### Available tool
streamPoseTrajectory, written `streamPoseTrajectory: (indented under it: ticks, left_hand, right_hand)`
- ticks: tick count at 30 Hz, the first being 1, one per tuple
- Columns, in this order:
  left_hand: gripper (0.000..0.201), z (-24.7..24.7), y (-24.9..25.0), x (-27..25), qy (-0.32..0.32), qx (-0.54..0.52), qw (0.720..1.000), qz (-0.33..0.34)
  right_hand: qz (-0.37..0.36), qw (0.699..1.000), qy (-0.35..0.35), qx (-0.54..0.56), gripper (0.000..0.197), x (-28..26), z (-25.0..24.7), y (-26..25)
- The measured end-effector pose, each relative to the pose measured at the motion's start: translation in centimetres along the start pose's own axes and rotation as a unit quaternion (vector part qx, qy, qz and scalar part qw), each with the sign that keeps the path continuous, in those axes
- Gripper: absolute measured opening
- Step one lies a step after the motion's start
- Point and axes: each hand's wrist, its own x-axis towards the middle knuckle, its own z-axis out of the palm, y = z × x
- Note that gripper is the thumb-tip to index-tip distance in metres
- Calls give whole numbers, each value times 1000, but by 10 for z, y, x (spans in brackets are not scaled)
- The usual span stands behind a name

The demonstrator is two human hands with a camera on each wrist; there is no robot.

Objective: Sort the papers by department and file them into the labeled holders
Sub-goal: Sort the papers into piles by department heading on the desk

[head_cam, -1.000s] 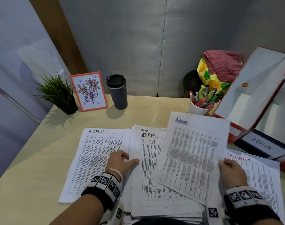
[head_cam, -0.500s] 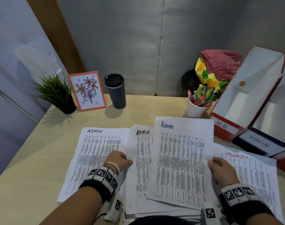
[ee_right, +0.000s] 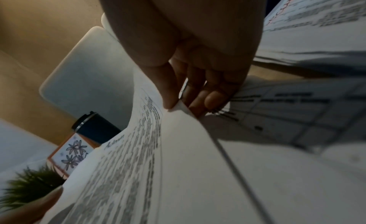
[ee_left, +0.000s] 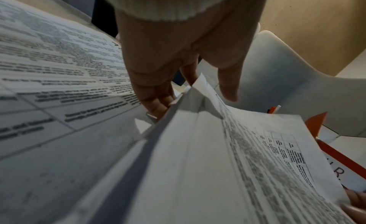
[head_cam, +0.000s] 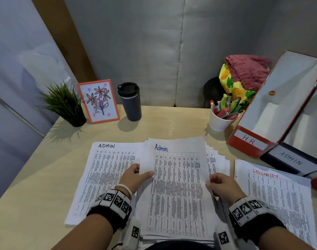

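A printed sheet headed "Admin" in blue [head_cam: 175,186] lies over the middle paper stack. My left hand [head_cam: 143,173] holds its left edge, thumb on top and fingers [ee_left: 158,105] underneath. My right hand [head_cam: 210,181] pinches the right edge between thumb and fingers [ee_right: 210,100]. To the left, another sheet headed "ADMIN" [head_cam: 107,170] lies flat. A pile headed "SECURITY" [head_cam: 280,199] is on the right. The red "H.R." holder [head_cam: 249,139] and the dark "ADMIN" holder [head_cam: 291,160] stand at the right, open ends toward me.
A white cup of pens [head_cam: 220,120] stands left of the H.R. holder. A dark tumbler [head_cam: 130,103], a framed flower drawing [head_cam: 99,101] and a small potted plant [head_cam: 67,105] line the desk's back left. A padded wall closes the back.
The blue-headed Admin sheet has swung left and settled squarely over the middle stack. My left hand left the left ADMIN sheet and took this sheet's left edge.
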Motion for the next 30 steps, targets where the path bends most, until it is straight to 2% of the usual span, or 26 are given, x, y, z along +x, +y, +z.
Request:
streamPoseTrajectory:
  ticks: [3,7,12,15,18,20,23,26,30]
  left_hand:
    - [46,1,0,2,5,-1,1000,-4]
    - [26,0,8,0,-29,38,999,-8]
    - [20,-4,8,3,-54,58,997,-27]
    - [28,-5,7,2,-65,59,996,-24]
    - [23,-7,9,2,-85,94,992,-6]
    - [11,-8,10,3,-83,138,987,8]
    - [25,-6,11,4,-59,193,979,32]
    - [14,-3,19,-3,-70,255,963,53]
    - [28,-4,15,0,-73,220,972,42]
  right_hand:
    - [-20,1000,-9,-18,16,-2,3,1]
    - [-29,999,-13,-22,19,-3,4,0]
    - [-30,999,-20,-34,18,1,4,3]
    - [-34,998,-18,-48,13,-1,2,4]
    - [-26,999,-18,-31,41,1,2,10]
    - [-24,1000,-15,-12,46,3,1,14]
    - [-28,999,-9,-17,40,4,1,18]
    - [-40,999,-1,1,24,0,3,13]
    - [-51,998,0,-22,6,2,2,10]
